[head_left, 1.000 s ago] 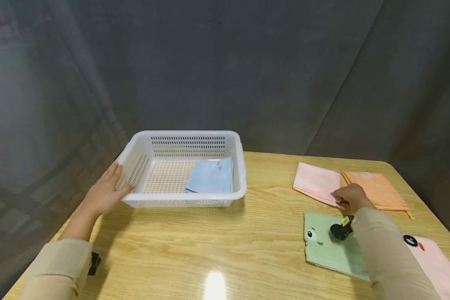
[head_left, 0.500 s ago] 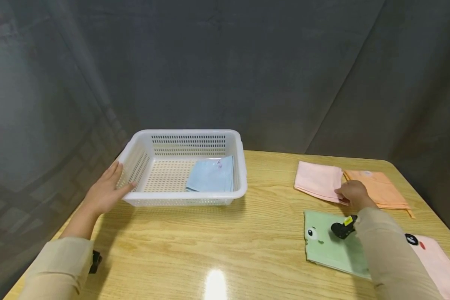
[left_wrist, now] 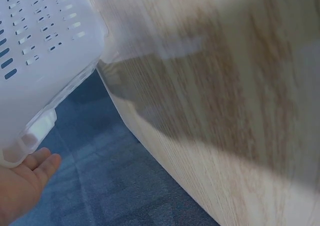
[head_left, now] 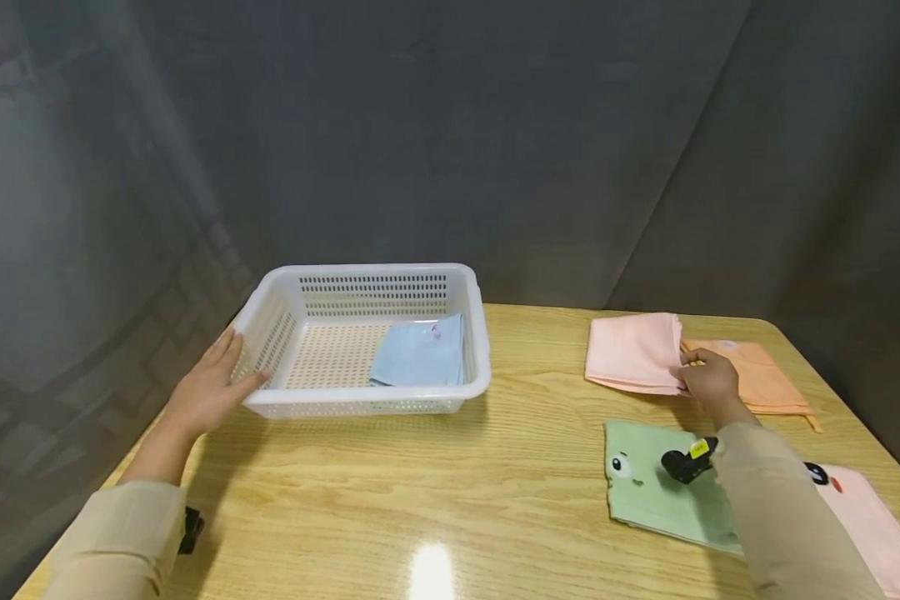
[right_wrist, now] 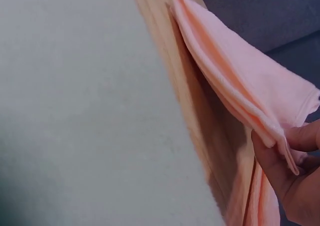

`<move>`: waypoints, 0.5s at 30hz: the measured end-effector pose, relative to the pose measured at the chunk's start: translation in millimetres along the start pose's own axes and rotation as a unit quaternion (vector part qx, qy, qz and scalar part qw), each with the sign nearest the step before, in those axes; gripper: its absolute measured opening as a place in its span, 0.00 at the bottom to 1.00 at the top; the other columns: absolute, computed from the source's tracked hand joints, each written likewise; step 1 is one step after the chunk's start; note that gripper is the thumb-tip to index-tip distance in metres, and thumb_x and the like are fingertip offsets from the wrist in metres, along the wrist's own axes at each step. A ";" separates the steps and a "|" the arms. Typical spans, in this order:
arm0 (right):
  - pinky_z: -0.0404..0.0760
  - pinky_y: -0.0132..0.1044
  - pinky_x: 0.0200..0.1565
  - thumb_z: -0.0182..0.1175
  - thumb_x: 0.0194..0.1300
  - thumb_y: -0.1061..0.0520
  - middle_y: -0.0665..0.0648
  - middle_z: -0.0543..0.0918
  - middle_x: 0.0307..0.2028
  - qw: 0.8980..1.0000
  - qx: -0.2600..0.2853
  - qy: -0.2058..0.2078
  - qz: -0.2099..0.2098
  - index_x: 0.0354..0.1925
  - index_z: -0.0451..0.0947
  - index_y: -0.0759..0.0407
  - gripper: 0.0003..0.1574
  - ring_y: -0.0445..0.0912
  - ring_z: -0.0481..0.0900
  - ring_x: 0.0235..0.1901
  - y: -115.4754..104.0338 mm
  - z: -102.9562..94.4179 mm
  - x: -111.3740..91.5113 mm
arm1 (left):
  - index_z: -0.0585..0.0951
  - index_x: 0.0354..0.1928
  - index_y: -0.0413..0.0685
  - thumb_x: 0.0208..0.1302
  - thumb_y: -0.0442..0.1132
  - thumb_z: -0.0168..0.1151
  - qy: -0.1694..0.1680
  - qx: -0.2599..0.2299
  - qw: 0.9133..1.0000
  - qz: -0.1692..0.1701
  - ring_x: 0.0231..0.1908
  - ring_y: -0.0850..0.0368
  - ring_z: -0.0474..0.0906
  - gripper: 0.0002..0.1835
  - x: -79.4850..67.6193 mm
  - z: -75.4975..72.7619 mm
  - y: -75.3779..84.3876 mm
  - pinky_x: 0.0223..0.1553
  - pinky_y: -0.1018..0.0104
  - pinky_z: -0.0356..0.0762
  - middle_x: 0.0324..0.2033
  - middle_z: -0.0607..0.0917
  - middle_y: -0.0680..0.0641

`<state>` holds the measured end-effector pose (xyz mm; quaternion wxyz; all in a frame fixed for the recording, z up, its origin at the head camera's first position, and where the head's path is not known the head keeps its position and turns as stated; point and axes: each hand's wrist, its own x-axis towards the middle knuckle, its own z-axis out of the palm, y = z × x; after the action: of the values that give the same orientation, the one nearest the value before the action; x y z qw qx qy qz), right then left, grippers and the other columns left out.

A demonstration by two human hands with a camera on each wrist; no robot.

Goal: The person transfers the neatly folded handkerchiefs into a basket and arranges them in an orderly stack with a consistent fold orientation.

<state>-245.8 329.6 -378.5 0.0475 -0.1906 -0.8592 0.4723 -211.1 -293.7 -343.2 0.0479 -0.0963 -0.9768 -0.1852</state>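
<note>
At the right of the head view, my right hand (head_left: 711, 382) pinches the near right corner of a folded pink towel (head_left: 632, 352). In the right wrist view the pink towel (right_wrist: 245, 70) is lifted at that side, its folded layers held between thumb and fingers. My left hand (head_left: 208, 385) rests on the left side of a white plastic basket (head_left: 360, 398), fingers straight and thumb over the rim. The left wrist view has this hand (left_wrist: 25, 183) against the basket's rim. Inside the basket's right part lies a folded light blue towel (head_left: 418, 352).
An orange towel (head_left: 768, 379) lies behind my right hand. A green towel (head_left: 660, 492) with an eye design is under the right forearm, and another pink towel (head_left: 870, 517) lies at the right edge. All sit on a wooden table (head_left: 360, 500) before a dark grey curtain (head_left: 435, 150).
My right hand has taken hold of the pink towel's corner and raised it slightly, moving up and a little away. The left hand stays on the basket.
</note>
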 end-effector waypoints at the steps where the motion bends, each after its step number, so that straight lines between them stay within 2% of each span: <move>1: 0.76 0.31 0.21 0.52 0.55 0.68 0.58 0.71 0.25 1.000 0.005 0.006 -0.001 0.42 0.64 0.75 0.16 0.35 0.70 0.17 0.1 -0.1 0.5 | 0.40 0.63 0.30 0.61 0.58 0.40 0.000 -0.001 1.000 -0.001 0.60 0.34 0.37 0.43 -0.3 0.3 -0.3 0.50 0.36 0.44 0.63 0.38 0.34; 6: 0.75 0.35 0.17 0.55 0.53 0.68 0.50 0.72 0.18 0.998 0.039 0.048 -0.025 0.32 0.70 0.67 0.05 0.35 0.71 0.15 8.9 -1.0 11.8 | 0.41 0.63 0.29 0.61 0.57 0.41 0.004 -0.002 1.000 0.001 0.60 0.34 0.37 0.43 -0.6 0.5 -0.3 0.49 0.36 0.45 0.63 0.38 0.34; 9: 0.71 0.36 0.11 0.57 0.52 0.68 0.48 0.72 0.19 0.994 0.078 0.063 -0.046 0.27 0.71 0.62 0.04 0.35 0.72 0.15 26.6 -0.8 29.3 | 0.41 0.62 0.29 0.61 0.57 0.41 0.006 -0.001 1.000 0.003 0.60 0.34 0.37 0.43 -0.4 -0.3 0.5 0.49 0.36 0.45 0.63 0.38 0.34; 13: 0.72 0.29 0.13 0.58 0.55 0.63 0.52 0.71 0.28 0.993 0.056 0.078 -0.063 0.34 0.71 0.61 0.06 0.34 0.72 0.18 50.9 2.2 52.4 | 0.41 0.62 0.28 0.61 0.57 0.41 0.007 -0.002 1.000 0.005 0.60 0.35 0.36 0.43 -0.8 -0.6 1.4 0.50 0.36 0.45 0.63 0.39 0.33; 15: 0.74 0.28 0.19 0.57 0.56 0.60 0.54 0.70 0.33 0.993 0.036 0.085 -0.069 0.37 0.70 0.60 0.09 0.34 0.72 0.20 58.6 3.7 59.7 | 0.41 0.62 0.28 0.61 0.57 0.41 0.005 -0.005 1.000 0.004 0.61 0.35 0.36 0.43 -1.2 -0.6 1.6 0.50 0.36 0.44 0.63 0.38 0.34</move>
<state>-285.3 377.1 -435.0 0.1600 -0.1688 -0.8455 0.4807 -209.5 -292.6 -342.2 0.0535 -0.0991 -0.9753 -0.1899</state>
